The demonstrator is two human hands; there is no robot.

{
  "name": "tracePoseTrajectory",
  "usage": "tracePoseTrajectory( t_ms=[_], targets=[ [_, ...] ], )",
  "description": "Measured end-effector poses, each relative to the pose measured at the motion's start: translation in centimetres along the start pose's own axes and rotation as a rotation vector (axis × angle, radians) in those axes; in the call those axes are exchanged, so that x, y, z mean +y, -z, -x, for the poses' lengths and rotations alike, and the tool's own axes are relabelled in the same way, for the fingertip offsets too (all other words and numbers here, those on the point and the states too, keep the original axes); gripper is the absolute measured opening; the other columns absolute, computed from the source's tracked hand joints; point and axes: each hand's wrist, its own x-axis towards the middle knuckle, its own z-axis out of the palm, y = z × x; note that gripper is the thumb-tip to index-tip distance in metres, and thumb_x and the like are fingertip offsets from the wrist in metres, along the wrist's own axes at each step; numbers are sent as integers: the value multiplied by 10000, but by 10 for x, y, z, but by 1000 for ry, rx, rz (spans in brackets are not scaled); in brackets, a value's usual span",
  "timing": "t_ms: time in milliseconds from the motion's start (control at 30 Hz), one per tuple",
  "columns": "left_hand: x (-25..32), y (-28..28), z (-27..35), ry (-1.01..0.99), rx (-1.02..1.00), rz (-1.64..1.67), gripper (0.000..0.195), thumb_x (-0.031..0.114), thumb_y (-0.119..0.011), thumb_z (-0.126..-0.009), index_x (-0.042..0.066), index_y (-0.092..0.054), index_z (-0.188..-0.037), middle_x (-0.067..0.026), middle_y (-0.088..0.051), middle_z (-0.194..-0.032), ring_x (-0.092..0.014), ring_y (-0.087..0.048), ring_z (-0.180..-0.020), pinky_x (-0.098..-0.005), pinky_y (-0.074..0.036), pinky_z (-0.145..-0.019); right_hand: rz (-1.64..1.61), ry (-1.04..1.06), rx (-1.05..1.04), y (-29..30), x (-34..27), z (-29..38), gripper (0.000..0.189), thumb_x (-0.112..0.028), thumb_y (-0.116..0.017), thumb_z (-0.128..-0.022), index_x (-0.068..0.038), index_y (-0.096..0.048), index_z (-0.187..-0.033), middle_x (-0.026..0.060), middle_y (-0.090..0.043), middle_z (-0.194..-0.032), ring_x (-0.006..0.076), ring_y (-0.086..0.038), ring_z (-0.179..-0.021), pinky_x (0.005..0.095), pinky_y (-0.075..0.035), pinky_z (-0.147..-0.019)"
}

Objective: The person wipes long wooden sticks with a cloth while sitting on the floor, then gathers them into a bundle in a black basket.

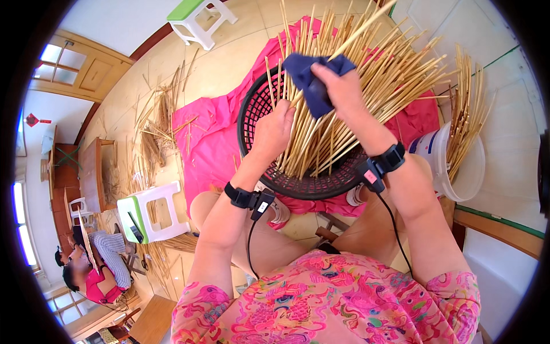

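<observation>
My left hand (274, 129) is closed around the lower part of a pale, peeled-looking stalk (365, 26), over the left side of a black plastic basket (300, 188). Higher up, my right hand (339, 88) grips a dark blue cloth (306, 79) wrapped about the same stalk, whose far end slants up to the right. Many straw-coloured stalks (386, 86) stand fanned out in the basket, leaning away from me. The basket rests on a bright pink cloth (206, 124) on the floor. A black strap with a small device is on each of my wrists.
A white bucket (434, 159) of stalks lies tilted at the right. White-and-green stools stand at the left (148, 210) and top (202, 21). Loose stalks and debris (159, 124) litter the tiled floor. Another person (103, 275) sits far left, near a wooden table (92, 172).
</observation>
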Motion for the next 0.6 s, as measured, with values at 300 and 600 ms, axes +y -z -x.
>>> tracePoseTrajectory(
  t_ms=[300,600],
  targets=[
    [-40,18,15,-51,-200,326,184,216,-431,-953,50,-462,-879,-64,-441,-586,-199,-445,-498,-307,-354,-462,-196,137,341,83,-47,-67,177,-76,-687,-758,5,-610,-895,78,-633,-813,170,-621,-661,286,-516,-572],
    [-23,36,14,425,-596,1173,301,317,-361,-979,103,-412,-774,75,-262,-522,-32,-206,-427,-194,-153,-377,-241,40,187,58,-44,-48,175,-89,-653,-798,2,-597,-938,96,-633,-842,184,-633,-698,301,-538,-571]
  ],
)
